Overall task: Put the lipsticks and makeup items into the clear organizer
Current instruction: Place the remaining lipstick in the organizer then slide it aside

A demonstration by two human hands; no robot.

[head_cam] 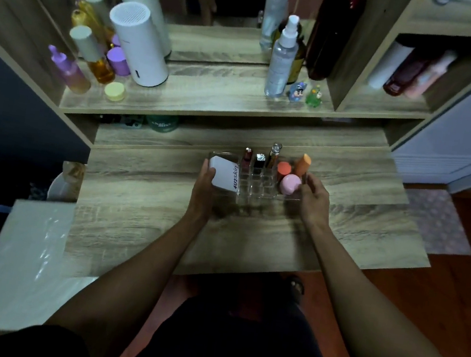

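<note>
A clear organizer (260,188) stands on the wooden desk (162,213). In its back slots stand a dark red lipstick (247,155), a black lipstick (259,161) and a silver-capped tube (274,153). At its right end sit an orange sponge (303,164), a coral round item (284,168) and a pink sponge (290,184). My left hand (205,186) grips the organizer's left end, with its thumb on a white "4U2 Skin" box (224,173) there. My right hand (314,200) grips the organizer's right end beside the pink sponge.
The shelf above holds a white cylinder (138,43), purple and amber bottles (71,70), a yellow jar (115,91), a clear spray bottle (281,60) and two small figurines (305,93). A green jar (162,122) sits under the shelf. A glossy bag (22,263) lies at the left.
</note>
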